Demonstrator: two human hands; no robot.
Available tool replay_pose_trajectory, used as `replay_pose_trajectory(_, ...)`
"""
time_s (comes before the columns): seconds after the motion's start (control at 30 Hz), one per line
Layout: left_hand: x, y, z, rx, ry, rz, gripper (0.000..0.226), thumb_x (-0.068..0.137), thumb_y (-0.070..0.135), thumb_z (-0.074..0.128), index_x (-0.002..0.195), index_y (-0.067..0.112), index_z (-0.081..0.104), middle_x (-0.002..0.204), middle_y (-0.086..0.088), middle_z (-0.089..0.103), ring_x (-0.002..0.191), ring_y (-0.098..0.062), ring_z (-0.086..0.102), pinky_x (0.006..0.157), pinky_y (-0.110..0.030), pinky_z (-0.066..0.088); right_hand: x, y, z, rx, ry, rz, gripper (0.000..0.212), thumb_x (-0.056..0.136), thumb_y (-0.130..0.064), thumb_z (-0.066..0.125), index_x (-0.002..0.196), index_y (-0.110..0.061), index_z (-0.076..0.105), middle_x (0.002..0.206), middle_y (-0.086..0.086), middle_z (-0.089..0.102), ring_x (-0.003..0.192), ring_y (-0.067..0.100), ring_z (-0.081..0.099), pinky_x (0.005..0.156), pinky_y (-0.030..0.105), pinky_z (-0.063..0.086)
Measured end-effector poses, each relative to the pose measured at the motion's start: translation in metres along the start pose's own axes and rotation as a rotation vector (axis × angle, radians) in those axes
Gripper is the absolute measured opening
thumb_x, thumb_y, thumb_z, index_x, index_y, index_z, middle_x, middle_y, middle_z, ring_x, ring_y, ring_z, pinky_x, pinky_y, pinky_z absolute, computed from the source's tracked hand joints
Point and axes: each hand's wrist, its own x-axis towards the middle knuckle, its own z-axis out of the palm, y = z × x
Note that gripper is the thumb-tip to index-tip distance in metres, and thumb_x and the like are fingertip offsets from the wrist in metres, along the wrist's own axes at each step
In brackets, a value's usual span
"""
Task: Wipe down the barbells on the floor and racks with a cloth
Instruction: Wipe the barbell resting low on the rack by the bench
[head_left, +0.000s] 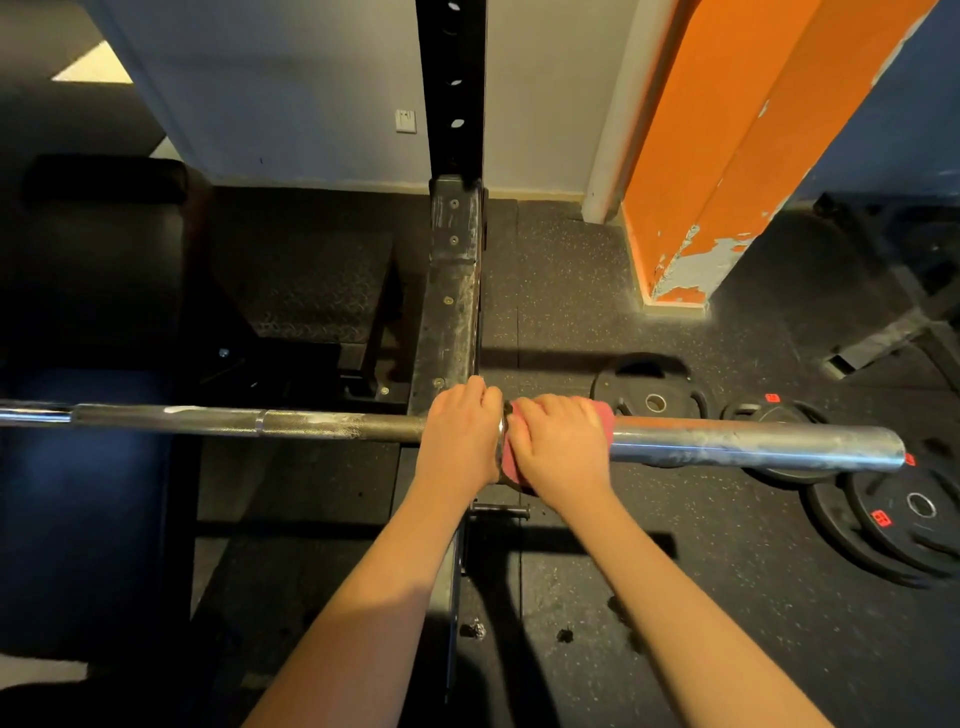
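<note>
On barbell (753, 441), right hand (558, 447) gripping cloth (601, 415)

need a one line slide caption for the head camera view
Left hand grips the long steel barbell at the black rack while the right hand wraps a pink cloth round its chrome sleeve.

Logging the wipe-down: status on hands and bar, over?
Left hand grips long steel barbell by its collar. Right hand clamps pink cloth round sleeve. Sleeve bare ahead; black weight plates on floor below.
</note>
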Motion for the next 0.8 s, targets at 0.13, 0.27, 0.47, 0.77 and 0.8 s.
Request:
replay_pose_trajectory(0.13,0.006,0.0,-0.006,0.016,-0.117,-0.01,0.063,0.063,0.031,0.083,0.113,0.018,0.048,0.112,0.0,0.046,0.1,-0.017,0.047,0.089,-0.029,0.04,-0.024,0.06,-0.002,0.06,0.174,0.106,0.044,0.091,-0.03,0.033,0.106,-0.013,0.071,0.096,0.004,0.066,0.09,0.022,0.058,0.082,0.039,0.044)
replay_pose_trajectory(0.27,0.006,0.001,-0.009,0.026,-0.139,-0.021,0.065,0.063,0.032,0.084,0.115,0.019,0.048,0.113,0.0,0.047,0.1,-0.016,0.048,0.089,-0.029,0.041,-0.011,0.031,0.003,0.044,0.143,0.308,0.032,0.093,-0.022,0.044,0.114,-0.013,0.065,0.096,0.003,0.067,0.092,0.022,0.059,0.089,0.039,0.041)
replay_pose_trajectory(0.47,0.004,0.004,-0.009,0.03,-0.103,-0.03,0.055,0.069,0.033,0.078,0.113,0.019,0.047,0.116,0.0,0.048,0.102,-0.016,0.049,0.09,-0.028,0.04,-0.004,0.017,0.0,-0.026,-0.007,-0.079,0.043,0.095,-0.04,0.027,0.106,-0.024,0.065,0.097,-0.004,0.065,0.092,0.018,0.061,0.086,0.038,0.045)
replay_pose_trajectory(0.77,0.005,0.003,-0.008,0.039,-0.129,-0.039,0.062,0.067,0.033,0.08,0.117,0.02,0.046,0.115,0.001,0.047,0.102,-0.015,0.048,0.09,-0.027,0.039,0.002,0.024,0.005,-0.01,0.113,0.129,0.045,0.09,-0.035,0.025,0.081,-0.02,0.067,0.078,-0.003,0.066,0.073,0.017,0.059,0.076,0.036,0.043)
replay_pose_trajectory(0.8,0.005,0.003,-0.008,0.045,-0.118,-0.037,0.058,0.069,0.034,0.077,0.115,0.02,0.046,0.115,0.001,0.048,0.101,-0.015,0.049,0.089,-0.027,0.038,0.005,0.012,0.006,-0.019,0.069,0.074,0.046,0.091,-0.037,0.024,0.081,-0.022,0.067,0.078,-0.004,0.065,0.074,0.017,0.06,0.076,0.036,0.043)
